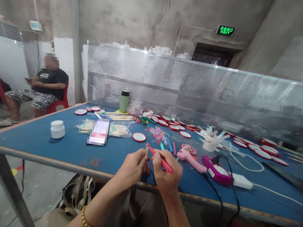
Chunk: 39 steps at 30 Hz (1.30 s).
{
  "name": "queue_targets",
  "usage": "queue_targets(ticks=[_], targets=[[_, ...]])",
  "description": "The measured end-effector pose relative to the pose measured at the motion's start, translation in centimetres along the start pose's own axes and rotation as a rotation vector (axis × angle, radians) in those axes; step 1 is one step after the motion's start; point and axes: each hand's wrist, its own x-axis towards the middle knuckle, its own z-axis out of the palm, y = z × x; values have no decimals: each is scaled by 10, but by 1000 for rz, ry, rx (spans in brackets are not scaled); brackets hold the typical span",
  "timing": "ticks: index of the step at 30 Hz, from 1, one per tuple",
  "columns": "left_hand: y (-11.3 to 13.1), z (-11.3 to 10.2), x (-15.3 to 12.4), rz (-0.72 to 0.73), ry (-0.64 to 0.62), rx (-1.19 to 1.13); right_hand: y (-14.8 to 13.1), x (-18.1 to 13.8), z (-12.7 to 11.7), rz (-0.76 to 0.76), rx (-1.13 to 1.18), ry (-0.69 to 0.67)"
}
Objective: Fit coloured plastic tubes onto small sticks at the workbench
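Near the table's front edge, my left hand [131, 166] pinches a narrow wooden craft stick [146, 154] upright; its top end looks reddish. My right hand [169, 173] grips a red marker [166, 164] like a pen, its tip at or close to the top of the stick; I cannot tell whether they touch. Just beyond my hands lies a round white disc with a red rim [139, 137]. Several coloured markers [169, 145] and a heap of small colourful bands [157, 132] lie behind the right hand. A pink glue gun [192, 161] rests to its right.
On the left are a white jar [57, 129], a phone [99, 132] and bagged wooden sticks [120, 129]. A green bottle [124, 102] stands behind. Rightward are a white cup of sticks [211, 143], a purple power strip [216, 170], cables and red-rimmed discs [262, 154]. A person [46, 82] sits left.
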Motion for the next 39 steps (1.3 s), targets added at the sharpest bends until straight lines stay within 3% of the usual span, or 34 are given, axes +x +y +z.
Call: queue_targets(ticks=[39], targets=[[-1, 1, 1, 5, 7, 8, 0, -1, 0, -4, 30, -17]])
